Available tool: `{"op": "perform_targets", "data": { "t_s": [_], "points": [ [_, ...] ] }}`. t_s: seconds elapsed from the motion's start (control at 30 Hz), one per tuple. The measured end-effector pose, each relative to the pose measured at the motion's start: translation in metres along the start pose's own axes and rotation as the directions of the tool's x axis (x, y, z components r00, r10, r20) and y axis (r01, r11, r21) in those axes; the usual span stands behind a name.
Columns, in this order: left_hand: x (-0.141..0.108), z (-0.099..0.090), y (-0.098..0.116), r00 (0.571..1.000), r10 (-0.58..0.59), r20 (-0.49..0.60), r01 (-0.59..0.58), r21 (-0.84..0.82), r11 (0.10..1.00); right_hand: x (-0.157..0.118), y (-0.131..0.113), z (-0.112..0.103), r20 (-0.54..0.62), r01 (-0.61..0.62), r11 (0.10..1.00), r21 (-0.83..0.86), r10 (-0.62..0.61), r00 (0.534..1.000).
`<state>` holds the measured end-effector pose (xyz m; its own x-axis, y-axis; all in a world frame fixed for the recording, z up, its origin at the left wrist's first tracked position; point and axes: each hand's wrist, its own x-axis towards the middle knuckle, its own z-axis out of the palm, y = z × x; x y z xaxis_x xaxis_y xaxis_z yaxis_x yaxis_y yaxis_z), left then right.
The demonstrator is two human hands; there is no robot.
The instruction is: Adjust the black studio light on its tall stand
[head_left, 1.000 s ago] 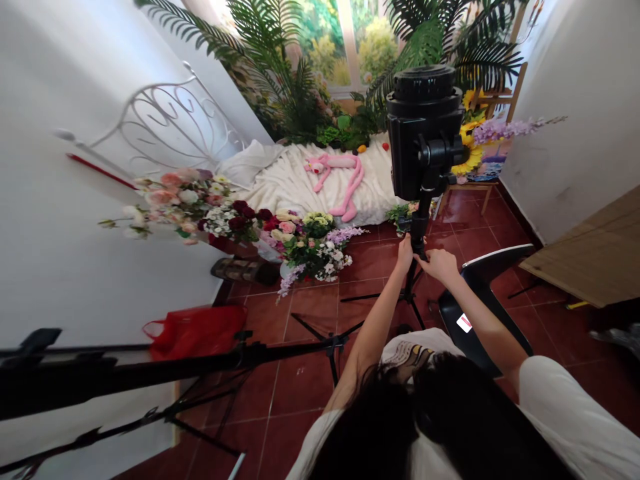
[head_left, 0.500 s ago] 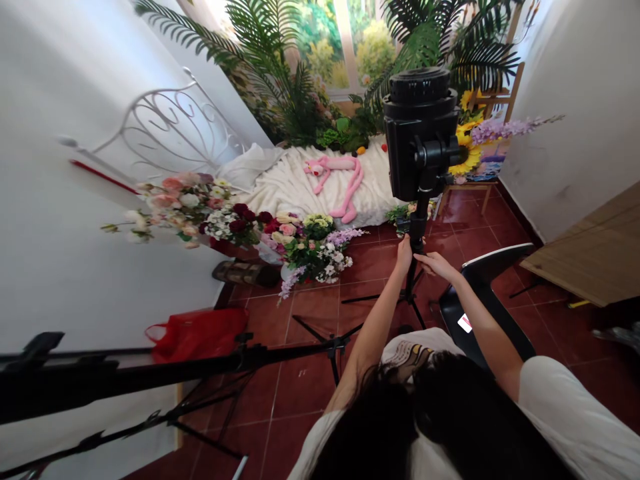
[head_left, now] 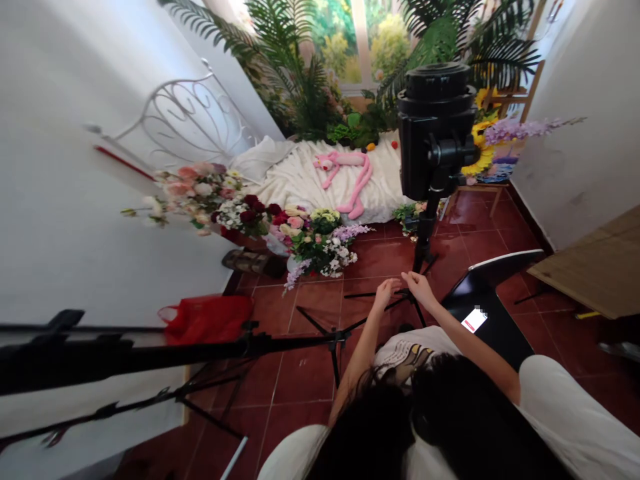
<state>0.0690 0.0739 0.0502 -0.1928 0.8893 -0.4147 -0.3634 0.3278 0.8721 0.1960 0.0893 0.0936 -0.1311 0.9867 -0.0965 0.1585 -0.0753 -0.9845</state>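
My left hand [head_left: 386,293] is held low in front of me, its fingers stretched toward the right. Close beside it, my right hand [head_left: 419,288] has its fingers pointing left; nothing shows in either hand. Both are just below and apart from the black pole of a light stand [head_left: 425,233]. On top of that stand sits a black studio light [head_left: 435,147], upright, with a knobbed bracket at its side. The stand's thin legs spread on the floor behind my hands.
A black chair [head_left: 457,293] with a lit phone [head_left: 474,320] is at right. Another black stand [head_left: 290,344] slants across the left, near a red bag [head_left: 207,319]. Ahead are artificial flowers [head_left: 320,240] and a pink plush toy [head_left: 355,177] on a white blanket [head_left: 290,177].
Both hands have let go of the stand's pole and moved down toward me. The phone on the chair now shows more fully. The view has shifted slightly.
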Motion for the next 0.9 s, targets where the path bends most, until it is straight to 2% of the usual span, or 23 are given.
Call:
{"op": "perform_targets", "data": {
  "t_s": [0.07,0.13,0.2,0.3,0.4,0.47,0.53,0.6,0.67,0.73,0.77,0.8,0.9],
  "points": [
    [-0.019,-0.046,-0.012,0.97,-0.167,-0.174,0.175,0.029,0.984,0.001,0.001,0.013,0.091,0.018,0.999,-0.034,-0.014,0.996],
    [-0.04,-0.095,-0.019,0.926,-0.192,-0.324,0.203,-0.001,0.979,0.005,0.0,0.028,0.165,0.027,0.998,-0.053,-0.018,0.986],
    [-0.063,-0.141,-0.02,0.856,-0.198,-0.478,0.196,-0.053,0.979,0.011,-0.002,0.044,0.231,0.04,0.997,-0.072,-0.022,0.973],
    [-0.099,-0.2,-0.013,0.695,-0.189,-0.693,0.12,-0.147,0.982,0.017,-0.005,0.074,0.346,0.062,0.994,-0.084,-0.029,0.938],
    [-0.129,-0.24,0.0,0.522,-0.111,-0.846,-0.07,-0.172,0.983,0.017,-0.009,0.108,0.485,0.079,0.992,-0.099,-0.021,0.874],
    [-0.141,-0.254,0.012,0.421,-0.023,-0.907,-0.213,-0.124,0.969,0.013,-0.013,0.132,0.57,0.107,0.988,-0.114,-0.023,0.821],
    [-0.147,-0.259,0.028,0.341,0.065,-0.938,-0.323,-0.052,0.945,0.009,-0.019,0.157,0.655,0.153,0.979,-0.131,-0.03,0.755],
    [-0.147,-0.256,0.046,0.274,0.184,-0.944,-0.418,0.055,0.907,0.005,-0.029,0.183,0.742,0.197,0.969,-0.147,-0.024,0.67],
    [-0.145,-0.249,0.066,0.181,0.373,-0.91,-0.525,0.231,0.819,0.002,-0.043,0.21,0.818,0.227,0.962,-0.153,-0.005,0.575],
    [-0.14,-0.24,0.088,0.102,0.464,-0.88,-0.576,0.328,0.749,0.002,-0.061,0.24,0.872,0.241,0.958,-0.155,0.018,0.489],
    [-0.138,-0.237,0.098,0.085,0.473,-0.877,-0.581,0.342,0.738,0.002,-0.07,0.256,0.893,0.247,0.955,-0.162,0.036,0.448],
    [-0.136,-0.234,0.107,0.089,0.469,-0.879,-0.584,0.336,0.739,0.003,-0.079,0.271,0.909,0.254,0.952,-0.172,0.054,0.412],
    [-0.128,-0.232,0.127,0.172,0.455,-0.874,-0.626,0.259,0.736,0.005,-0.104,0.313,0.923,0.288,0.93,-0.228,0.112,0.367]
  ]
}}
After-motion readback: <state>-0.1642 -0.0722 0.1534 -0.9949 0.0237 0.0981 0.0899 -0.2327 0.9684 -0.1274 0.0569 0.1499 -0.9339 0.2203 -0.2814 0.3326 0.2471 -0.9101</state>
